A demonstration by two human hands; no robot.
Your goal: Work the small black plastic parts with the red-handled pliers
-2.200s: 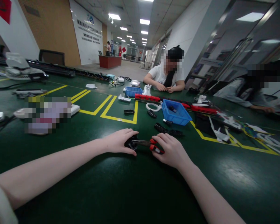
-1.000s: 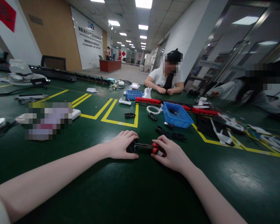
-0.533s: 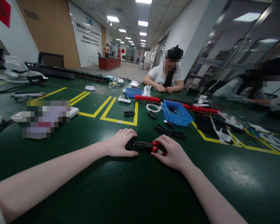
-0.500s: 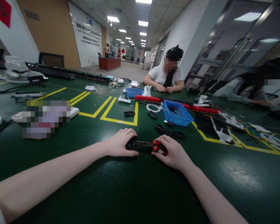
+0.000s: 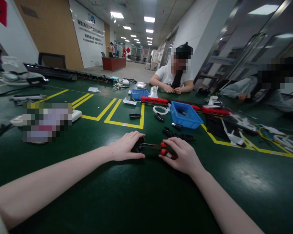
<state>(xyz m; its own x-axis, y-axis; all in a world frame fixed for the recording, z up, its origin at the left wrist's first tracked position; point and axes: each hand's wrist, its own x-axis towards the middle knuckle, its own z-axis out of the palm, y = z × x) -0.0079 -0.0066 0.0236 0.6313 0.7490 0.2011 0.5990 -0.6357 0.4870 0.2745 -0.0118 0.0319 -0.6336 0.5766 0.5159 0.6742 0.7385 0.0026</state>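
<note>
My left hand (image 5: 125,147) is closed over a small black plastic part (image 5: 137,148) and presses it onto the green table (image 5: 127,195). My right hand (image 5: 183,156) grips the red-and-black handles of a pair of pliers (image 5: 165,151). The dark jaws of the pliers reach left into the black part. Both hands rest on the table in front of me, about a hand's width apart.
Loose black parts (image 5: 169,132) lie just beyond my hands. A blue bin (image 5: 185,115) stands behind them, with a white ring (image 5: 160,110), a red strip (image 5: 154,100) and a smaller blue tray (image 5: 139,94). One person sits opposite, another at the right. Yellow tape lines (image 5: 123,123) cross the table.
Both hands stay on the black part and the pliers; the pliers' handles shifted a little in my right hand. The view dipped slightly. The person at the right moved an arm.
</note>
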